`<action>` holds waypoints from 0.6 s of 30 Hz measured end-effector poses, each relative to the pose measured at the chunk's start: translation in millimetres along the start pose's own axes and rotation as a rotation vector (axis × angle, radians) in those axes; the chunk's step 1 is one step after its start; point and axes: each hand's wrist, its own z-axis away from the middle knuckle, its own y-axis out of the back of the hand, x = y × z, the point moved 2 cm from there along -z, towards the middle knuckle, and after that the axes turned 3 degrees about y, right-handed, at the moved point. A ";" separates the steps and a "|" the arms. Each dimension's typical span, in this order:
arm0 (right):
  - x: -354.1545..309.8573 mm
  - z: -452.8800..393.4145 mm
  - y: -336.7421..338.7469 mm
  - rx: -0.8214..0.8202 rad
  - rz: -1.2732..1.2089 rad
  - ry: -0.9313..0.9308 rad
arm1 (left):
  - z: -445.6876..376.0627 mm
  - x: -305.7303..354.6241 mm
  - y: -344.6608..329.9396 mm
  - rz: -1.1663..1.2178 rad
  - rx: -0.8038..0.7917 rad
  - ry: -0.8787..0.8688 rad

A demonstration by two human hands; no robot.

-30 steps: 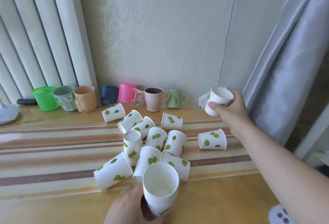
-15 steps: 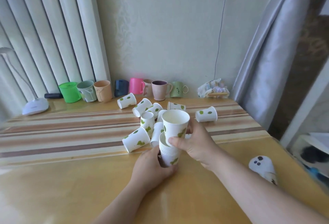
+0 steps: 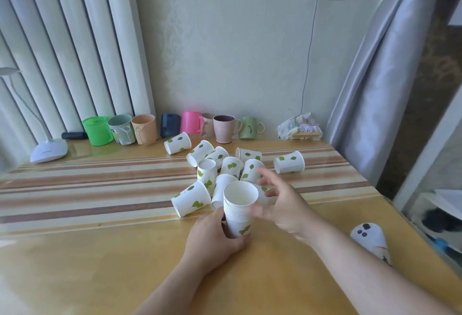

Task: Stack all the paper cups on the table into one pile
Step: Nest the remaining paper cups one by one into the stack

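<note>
A pile of nested white paper cups with green leaves (image 3: 238, 208) stands upright on the wooden table (image 3: 100, 264). My left hand (image 3: 215, 239) grips its lower part. Just right of the pile, my right hand (image 3: 280, 202) hovers with fingers spread and nothing in it, its thumb close to the pile's rim. Behind the pile lie several loose paper cups (image 3: 225, 164) on their sides in a cluster. One cup (image 3: 289, 162) lies apart to the right, another (image 3: 178, 143) at the back left. One large cup (image 3: 191, 198) lies left of the pile.
A row of coloured plastic mugs (image 3: 175, 127) lines the wall. A white desk lamp base (image 3: 49, 150) sits at the far left, a crumpled packet (image 3: 298, 127) at the back right. A white remote-like device (image 3: 370, 238) lies near the table's right edge. A curtain (image 3: 375, 77) hangs right.
My right hand carried a cup from the back right, dropped it into the pile and has now let go and opened. The view pulled back and the pile stands on the table.
</note>
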 end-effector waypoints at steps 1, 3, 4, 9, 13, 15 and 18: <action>3.2 -6.3 11.1 0.046 -0.068 -0.010 | -1.2 -0.4 -0.6 -0.004 -0.001 0.006; 16.5 -29.5 37.8 0.246 -0.185 -0.088 | -3.2 -1.0 -1.8 -0.011 -0.005 0.014; 26.5 -44.6 51.9 0.379 -0.190 -0.165 | -4.1 -1.3 -2.3 -0.011 -0.008 0.017; 64.8 -103.3 89.8 0.652 0.093 -0.525 | -10.4 -2.8 -2.7 -0.004 -0.048 0.034; 70.7 -137.8 93.1 0.697 0.159 -0.643 | -14.2 -4.8 -4.2 0.004 -0.071 0.045; 73.8 -151.5 92.3 0.693 0.190 -0.667 | -14.8 -5.2 -4.8 0.005 -0.071 0.049; 72.6 -160.8 88.6 0.695 0.159 -0.650 | -14.6 -5.6 -5.5 0.002 -0.064 0.051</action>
